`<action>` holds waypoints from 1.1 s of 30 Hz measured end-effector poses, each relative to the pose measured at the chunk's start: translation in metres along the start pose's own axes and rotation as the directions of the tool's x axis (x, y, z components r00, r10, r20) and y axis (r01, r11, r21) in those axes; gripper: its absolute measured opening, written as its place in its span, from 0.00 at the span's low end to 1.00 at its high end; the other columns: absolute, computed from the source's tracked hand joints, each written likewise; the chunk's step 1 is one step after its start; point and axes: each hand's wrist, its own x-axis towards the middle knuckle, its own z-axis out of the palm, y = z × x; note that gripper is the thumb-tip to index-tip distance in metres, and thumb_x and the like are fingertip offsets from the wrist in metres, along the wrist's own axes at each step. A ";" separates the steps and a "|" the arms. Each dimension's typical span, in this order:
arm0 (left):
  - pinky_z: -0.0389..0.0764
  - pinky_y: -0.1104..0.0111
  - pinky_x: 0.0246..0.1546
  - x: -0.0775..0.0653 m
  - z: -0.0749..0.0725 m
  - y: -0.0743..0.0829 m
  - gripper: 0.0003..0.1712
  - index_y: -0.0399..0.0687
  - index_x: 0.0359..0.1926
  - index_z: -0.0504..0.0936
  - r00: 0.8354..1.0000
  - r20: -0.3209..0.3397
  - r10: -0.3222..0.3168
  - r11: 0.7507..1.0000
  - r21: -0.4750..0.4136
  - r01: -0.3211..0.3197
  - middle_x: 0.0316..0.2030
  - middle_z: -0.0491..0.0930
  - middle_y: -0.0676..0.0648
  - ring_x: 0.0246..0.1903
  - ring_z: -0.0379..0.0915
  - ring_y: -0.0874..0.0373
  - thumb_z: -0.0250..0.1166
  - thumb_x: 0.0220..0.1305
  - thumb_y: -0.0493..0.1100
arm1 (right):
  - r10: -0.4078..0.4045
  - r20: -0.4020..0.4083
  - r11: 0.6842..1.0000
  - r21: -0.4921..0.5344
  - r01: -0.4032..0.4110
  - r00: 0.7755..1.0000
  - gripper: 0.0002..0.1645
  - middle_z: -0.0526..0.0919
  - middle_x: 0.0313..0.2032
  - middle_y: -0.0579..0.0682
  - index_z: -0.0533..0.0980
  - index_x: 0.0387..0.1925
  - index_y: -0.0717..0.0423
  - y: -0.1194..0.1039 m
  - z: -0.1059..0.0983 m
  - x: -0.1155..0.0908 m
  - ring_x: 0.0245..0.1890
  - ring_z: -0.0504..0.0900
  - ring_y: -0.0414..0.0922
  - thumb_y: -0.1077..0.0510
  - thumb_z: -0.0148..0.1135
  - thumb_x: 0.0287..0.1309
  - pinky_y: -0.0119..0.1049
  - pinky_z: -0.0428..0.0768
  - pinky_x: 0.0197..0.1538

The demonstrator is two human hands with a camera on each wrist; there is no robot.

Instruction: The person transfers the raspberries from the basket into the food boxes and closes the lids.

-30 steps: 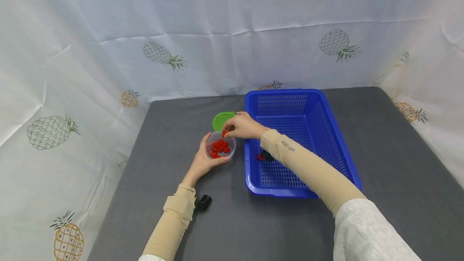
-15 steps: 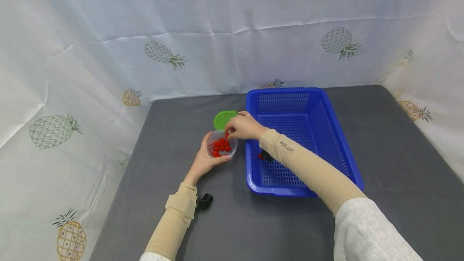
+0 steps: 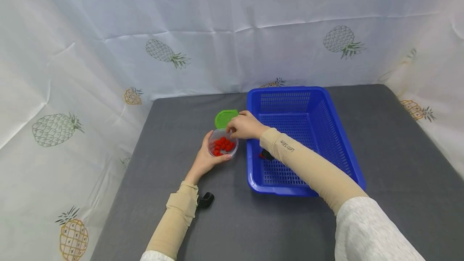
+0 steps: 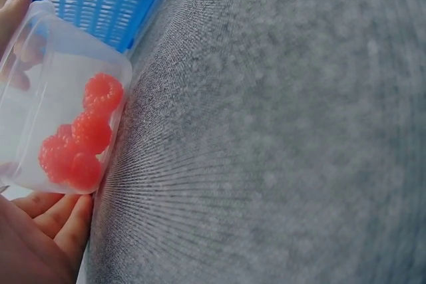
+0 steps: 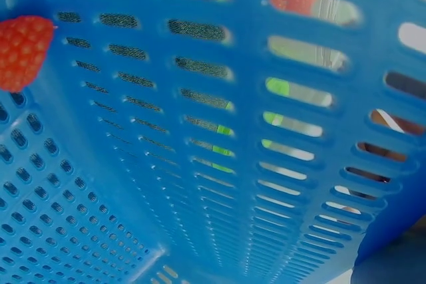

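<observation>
My left hand (image 3: pixel 203 162) grips a clear plastic tub (image 4: pixel 66 44), thumb on one side and fingers on the other. Several red raspberries (image 3: pixel 223 144) lie in the bottom of the tub. Over the tub's far right rim is my right hand (image 3: pixel 243 126), palm down, fingers bent, no berry showing at its fingertips. Through the tub wall in the left wrist view, fingertips (image 4: pixel 28 50) show inside, apart from the berries. A green lid (image 3: pixel 225 119) lies just beyond the tub, partly behind the right hand.
A blue slotted basket (image 3: pixel 290 190) stands right of the tub, under the right forearm. One raspberry (image 5: pixel 23 51) sits inside it. A black device (image 3: pixel 205 199) is at the left wrist, another (image 3: pixel 267 154) at the right. White pineapple-print cloth surrounds the grey table (image 3: pixel 174 132).
The raspberry pinched in my right fingertips has gone down into the tub and been let go. My right hand has shifted slightly right; the left still holds the tub.
</observation>
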 end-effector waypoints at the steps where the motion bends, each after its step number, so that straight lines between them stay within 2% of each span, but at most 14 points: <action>1: 0.65 0.54 0.65 0.003 0.001 -0.005 0.61 0.60 0.72 0.40 1.000 -0.003 0.002 1.000 -0.005 -0.002 0.67 0.58 0.43 0.65 0.60 0.47 0.74 0.47 0.50 | 0.000 -0.001 1.000 0.003 0.000 1.000 0.12 0.82 0.27 0.41 0.83 0.42 0.45 0.001 0.000 0.000 0.36 0.79 0.39 0.53 0.64 0.55 0.53 0.52 0.70; 3: 0.65 0.55 0.65 0.006 0.001 -0.012 0.62 0.63 0.72 0.41 1.000 -0.011 0.006 1.000 -0.007 -0.006 0.67 0.59 0.44 0.65 0.60 0.48 0.75 0.45 0.53 | -0.002 -0.005 1.000 0.014 0.002 1.000 0.12 0.83 0.29 0.41 0.82 0.42 0.45 0.002 0.001 0.001 0.37 0.79 0.40 0.53 0.63 0.55 0.53 0.52 0.71; 13: 0.68 0.54 0.63 0.004 0.001 -0.010 0.62 0.62 0.71 0.43 0.999 -0.031 0.036 0.999 -0.010 -0.036 0.65 0.61 0.45 0.63 0.63 0.48 0.76 0.43 0.54 | -0.038 -0.058 0.984 0.171 0.048 0.998 0.12 0.83 0.37 0.45 0.81 0.43 0.49 0.005 -0.004 -0.005 0.40 0.79 0.42 0.54 0.62 0.56 0.55 0.51 0.71; 16: 0.68 0.54 0.63 0.003 0.001 -0.010 0.62 0.62 0.71 0.43 0.999 -0.029 0.040 0.999 -0.020 -0.040 0.65 0.61 0.45 0.63 0.64 0.49 0.76 0.43 0.53 | -0.056 -0.098 0.960 0.268 0.080 0.994 0.13 0.83 0.39 0.47 0.81 0.44 0.51 0.006 -0.007 -0.009 0.41 0.79 0.43 0.54 0.62 0.57 0.48 0.66 0.65; 18: 0.68 0.54 0.63 0.002 0.001 -0.009 0.62 0.62 0.71 0.43 0.999 -0.029 0.037 0.999 -0.022 -0.037 0.65 0.61 0.46 0.63 0.64 0.49 0.76 0.43 0.53 | -0.063 -0.132 0.935 0.340 0.105 0.989 0.12 0.82 0.41 0.49 0.81 0.43 0.51 0.008 -0.010 -0.012 0.41 0.79 0.42 0.55 0.62 0.57 0.42 0.75 0.56; 20: 0.68 0.54 0.63 0.002 0.002 -0.009 0.62 0.62 0.71 0.43 0.999 -0.030 0.031 0.999 -0.019 -0.032 0.65 0.61 0.46 0.63 0.64 0.49 0.75 0.43 0.53 | -0.056 -0.164 0.900 0.419 0.121 0.985 0.12 0.82 0.42 0.49 0.81 0.43 0.50 0.011 -0.013 -0.016 0.41 0.78 0.42 0.54 0.63 0.57 0.37 0.79 0.46; 24: 0.68 0.55 0.63 0.002 0.002 -0.009 0.62 0.62 0.72 0.42 0.999 -0.036 0.021 1.000 -0.009 -0.021 0.66 0.60 0.46 0.63 0.63 0.49 0.75 0.43 0.54 | 0.002 -0.195 0.822 0.559 0.110 0.981 0.11 0.81 0.42 0.46 0.80 0.42 0.45 0.019 -0.017 -0.025 0.41 0.78 0.40 0.51 0.63 0.57 0.34 0.79 0.46; 28: 0.66 0.55 0.64 0.002 0.002 -0.008 0.62 0.62 0.72 0.42 0.999 -0.038 0.016 1.000 -0.010 -0.017 0.66 0.60 0.46 0.63 0.62 0.49 0.75 0.44 0.53 | 0.056 -0.195 0.731 0.676 0.092 0.979 0.13 0.81 0.44 0.45 0.79 0.44 0.44 0.029 -0.019 -0.036 0.43 0.79 0.40 0.49 0.63 0.57 0.36 0.79 0.49; 30: 0.66 0.54 0.65 0.001 0.002 -0.007 0.62 0.63 0.72 0.42 0.999 -0.038 0.016 1.000 -0.014 -0.016 0.66 0.60 0.45 0.64 0.62 0.49 0.75 0.44 0.53 | 0.081 -0.184 0.686 0.723 0.080 0.980 0.15 0.81 0.45 0.48 0.79 0.44 0.46 0.033 -0.020 -0.042 0.44 0.79 0.41 0.48 0.64 0.56 0.37 0.79 0.50; 33: 0.65 0.55 0.65 0.001 0.002 -0.007 0.62 0.62 0.72 0.42 0.999 -0.034 0.018 1.000 -0.021 -0.018 0.66 0.60 0.45 0.64 0.61 0.48 0.75 0.44 0.51 | 0.120 -0.159 0.643 0.765 0.045 0.980 0.17 0.81 0.46 0.51 0.79 0.44 0.48 0.040 -0.019 -0.051 0.44 0.79 0.41 0.47 0.65 0.54 0.37 0.78 0.50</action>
